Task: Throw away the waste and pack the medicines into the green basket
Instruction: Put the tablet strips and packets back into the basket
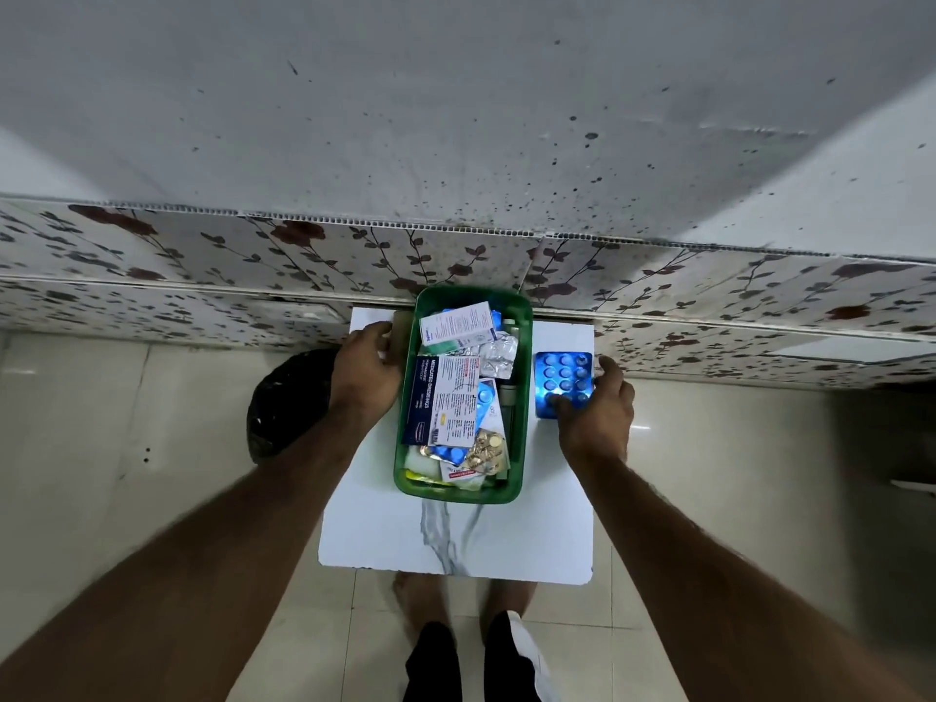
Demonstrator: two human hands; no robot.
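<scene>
Head view. The fingers [561, 401] of the right hand [595, 410] are spread and pressed flat on the near edge of a blue blister pack [562, 380]; we cannot tell whether they grip it or merely rest on it. The pack is a glossy blue rectangle bearing rows of round tablets, lying flat on the counter [456, 539] just right of the green basket [524, 397], close to its right wall.

The left hand [367, 369] lies at the basket's far-left side, its fingers [387, 347] loosely curled; whether they touch the basket's left wall or hold anything we cannot tell.

The basket is a rectangular, dark green plastic tub with rounded corners, its long axis running near to far, standing in the middle of the counter with its far end near the wall. We see it filled: a white medicine carton [456, 321] at the far end, a crumpled silver foil strip [499, 354] beside it, a blue-and-white box marked "medicated dressings" [440, 397] in the centre, and a gold blister strip [489, 450] with blue strips at the near end.

The counter is a white slab with grey veining. A black bag [283, 402] sits on the floor to its left, partly behind the left forearm.
</scene>
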